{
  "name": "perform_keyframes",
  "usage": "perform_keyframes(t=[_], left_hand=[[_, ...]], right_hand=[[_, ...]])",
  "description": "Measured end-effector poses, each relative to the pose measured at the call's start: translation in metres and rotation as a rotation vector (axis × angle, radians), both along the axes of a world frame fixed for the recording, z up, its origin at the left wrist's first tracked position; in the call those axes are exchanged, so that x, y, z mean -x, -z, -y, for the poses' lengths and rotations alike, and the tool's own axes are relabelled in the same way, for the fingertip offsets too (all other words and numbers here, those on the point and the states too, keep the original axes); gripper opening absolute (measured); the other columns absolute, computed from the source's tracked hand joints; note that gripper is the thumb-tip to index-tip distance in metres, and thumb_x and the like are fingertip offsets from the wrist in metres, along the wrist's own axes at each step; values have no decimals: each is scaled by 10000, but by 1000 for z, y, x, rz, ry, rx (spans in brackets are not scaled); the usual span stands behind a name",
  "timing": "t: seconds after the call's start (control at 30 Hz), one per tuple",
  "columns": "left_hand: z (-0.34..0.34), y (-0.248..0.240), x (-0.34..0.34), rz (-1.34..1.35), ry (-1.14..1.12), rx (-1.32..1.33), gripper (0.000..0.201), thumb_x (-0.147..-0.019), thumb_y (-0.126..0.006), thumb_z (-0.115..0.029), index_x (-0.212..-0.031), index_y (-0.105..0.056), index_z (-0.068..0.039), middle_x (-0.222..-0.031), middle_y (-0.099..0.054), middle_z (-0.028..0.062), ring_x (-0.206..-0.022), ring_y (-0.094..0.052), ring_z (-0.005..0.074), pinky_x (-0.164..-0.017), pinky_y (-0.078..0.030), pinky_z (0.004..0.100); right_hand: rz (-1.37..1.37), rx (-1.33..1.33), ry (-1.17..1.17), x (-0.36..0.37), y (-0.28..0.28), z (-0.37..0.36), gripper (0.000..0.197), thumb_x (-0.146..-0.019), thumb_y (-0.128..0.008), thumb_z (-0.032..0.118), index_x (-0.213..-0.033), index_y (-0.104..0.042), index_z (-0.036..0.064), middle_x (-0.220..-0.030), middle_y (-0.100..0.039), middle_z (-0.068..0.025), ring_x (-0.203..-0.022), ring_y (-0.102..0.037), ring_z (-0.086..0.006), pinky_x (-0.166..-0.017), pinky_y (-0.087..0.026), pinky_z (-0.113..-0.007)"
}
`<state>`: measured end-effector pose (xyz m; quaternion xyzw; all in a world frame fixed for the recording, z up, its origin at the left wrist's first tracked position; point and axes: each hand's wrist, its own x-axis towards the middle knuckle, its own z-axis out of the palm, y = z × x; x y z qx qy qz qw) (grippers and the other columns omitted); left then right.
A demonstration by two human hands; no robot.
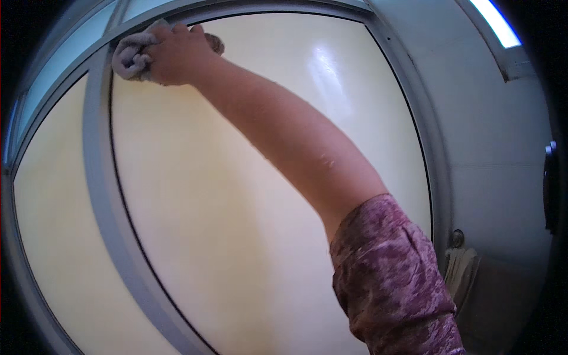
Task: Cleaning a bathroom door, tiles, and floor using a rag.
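Observation:
My right hand [177, 58] reaches up to the top left corner of a large cream panel [195, 195], the arm stretched across from the lower right. Its fingers are closed over a bunched grey cloth [131, 56], which is pressed against the panel near the grey frame [97, 124]. Part of the cloth sticks out past the fingertips on the far side. A mauve patterned sleeve [396, 278] covers the upper arm. My left hand is out of the picture.
A second cream panel [56, 207] lies left of the upright bar. Bluish panes [53, 71] run above the frame. On the right, a pale wall [491, 130] carries a hanging light cloth [460, 272], a bright opening [497, 23] and a dark object [550, 189] at the rim.

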<state>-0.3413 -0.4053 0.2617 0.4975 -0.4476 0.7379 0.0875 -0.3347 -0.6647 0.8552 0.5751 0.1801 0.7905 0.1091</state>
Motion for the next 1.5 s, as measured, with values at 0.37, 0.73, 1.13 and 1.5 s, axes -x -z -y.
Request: perform_keyframes(t=[0.37,0.73,1.13,1.5], left_hand=[[13,-56,53,-601,-394,394,867,-567,-864,-258,-1273,-423,-16,-949,-572,86,-777,-551,213,-711,-458,367],[-15,-61,27,-758,-461,494,759,-625,-854,-229,-1226,-437,-23,-839,-537,55,-763,-533,189,-667,-463,303],[-6,-113,-21,-599,-575,333,743,-690,-795,-194,-1246,-380,71,-979,-476,140,-658,-523,189,-540,-488,288],[27,-79,41,-923,-330,453,740,-731,-756,-137,-1335,-359,22,-1084,-476,150,-845,-539,218,-702,-496,325]], right_hand=[[-118,-512,179,17,-33,219,351,-939,-449,405,-1181,-602,202,-1357,-456,-59,-1218,-466,-289,-979,-433,-446],[249,-450,406,-24,-50,307,553,-913,-389,510,-1383,-384,219,-1417,-394,-104,-1289,-374,-339,-1048,-295,-540],[91,-749,270,-41,181,313,642,-901,-434,469,-1402,-342,78,-1364,-395,-220,-1247,-360,-414,-1027,-274,-548],[-45,-1041,162,20,605,260,443,-877,-550,203,-1260,-483,-10,-1349,-399,-243,-1247,-362,-427,-1037,-268,-512]])
